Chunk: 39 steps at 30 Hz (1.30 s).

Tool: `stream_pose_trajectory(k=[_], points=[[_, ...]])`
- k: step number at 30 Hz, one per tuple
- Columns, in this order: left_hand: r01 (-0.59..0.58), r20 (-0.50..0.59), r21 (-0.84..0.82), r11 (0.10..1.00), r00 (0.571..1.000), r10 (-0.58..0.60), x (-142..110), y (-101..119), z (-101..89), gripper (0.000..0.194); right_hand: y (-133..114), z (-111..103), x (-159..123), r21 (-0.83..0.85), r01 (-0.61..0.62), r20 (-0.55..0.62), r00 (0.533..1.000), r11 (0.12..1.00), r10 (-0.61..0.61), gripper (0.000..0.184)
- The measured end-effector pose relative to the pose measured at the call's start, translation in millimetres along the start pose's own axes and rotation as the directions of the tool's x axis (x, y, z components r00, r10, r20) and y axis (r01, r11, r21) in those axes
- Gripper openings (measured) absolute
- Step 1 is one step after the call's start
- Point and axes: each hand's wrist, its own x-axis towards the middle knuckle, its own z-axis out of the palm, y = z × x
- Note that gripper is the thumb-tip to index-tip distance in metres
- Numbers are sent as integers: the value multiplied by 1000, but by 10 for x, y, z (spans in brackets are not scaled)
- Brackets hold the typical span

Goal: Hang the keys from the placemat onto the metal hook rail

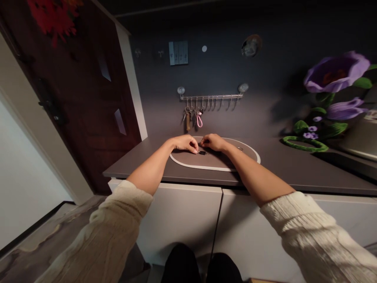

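Your left hand [186, 144] has its thumb and finger pinched close together, right at the end of a small black thing [202, 153]. You can't tell if they grip it. Your right hand [214, 142] is just beside it, fingers bent down, and you can't tell if they hold anything. The black thing lies over the round-ended mat [188, 158] with a white edge. A little ring [240, 149] sits by your right wrist. Behind, keys [188, 121] and a pink loop [199, 119] hang from a hook rail [213, 96].
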Motion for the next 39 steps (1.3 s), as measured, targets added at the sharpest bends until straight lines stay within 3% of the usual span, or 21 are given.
stream_pose_trajectory(k=[9, 17, 22, 29, 34, 39], points=[[-39, -58, -71, 997, 998, 35, 8, -30, 5, 17, -2, 3, 5, 50, -17, -11, 1000, 999, 18, 11], [-8, -218, -314, 949, 974, -64, 33, -29, 28, 18, -29, -24, -10, 134, -41, -67, 997, 990, 50, 4], [-36, -328, -364, 931, 940, -92, 61, -62, 14, 18, -33, -17, -5, 329, -50, -95, 992, 943, 85, 14], [-67, -463, -373, 925, 878, -123, 78, -54, 2, 18, -212, -73, -90, 580, -104, -86, 978, 808, 188, 21], [-97, -489, -421, 902, 862, -136, 100, -62, 17, 19, -243, -88, -101, 626, -109, -73, 978, 772, 197, 20], [-123, -471, -436, 892, 875, -110, 115, -69, 44, 23, -198, -57, -75, 614, -95, -93, 977, 784, 191, 25]])
